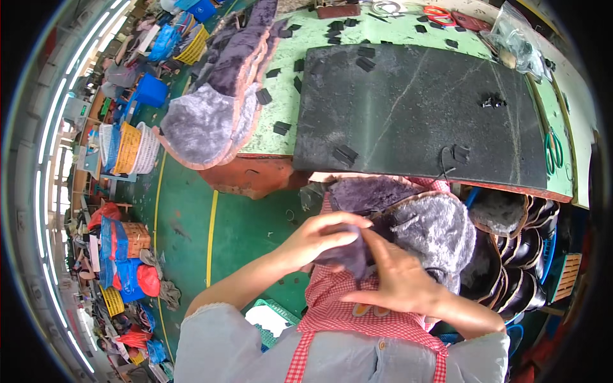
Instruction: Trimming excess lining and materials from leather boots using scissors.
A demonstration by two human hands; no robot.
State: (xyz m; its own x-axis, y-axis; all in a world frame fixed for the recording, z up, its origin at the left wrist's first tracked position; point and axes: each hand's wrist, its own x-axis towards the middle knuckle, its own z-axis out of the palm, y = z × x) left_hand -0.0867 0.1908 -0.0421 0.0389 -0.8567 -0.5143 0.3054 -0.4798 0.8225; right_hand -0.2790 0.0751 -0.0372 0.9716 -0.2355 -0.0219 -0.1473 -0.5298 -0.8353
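A fur-lined piece with dark purple-grey and lighter grey pile lies across my lap, against the table edge. My left hand [325,237] is closed round a dark purple-grey fur flap [345,254] of it. My right hand [405,281] lies beside this flap, its thumb spread away from the fingers; the index finger reaches to the flap's upper edge, and the other fingers are partly hidden. To the right of the flap, a rounded light grey fur part [434,230] rests near my right wrist. Another dark fur part [370,193] stretches along the table edge.
A black board [415,115] covers much of the green table [281,83], with small black strips [345,155] scattered about. Stacked fur pieces [201,121] overhang its left end. Green-handled scissors [553,152] lie right. Beside me, black fur-lined pieces [520,246] fill a blue-rimmed container.
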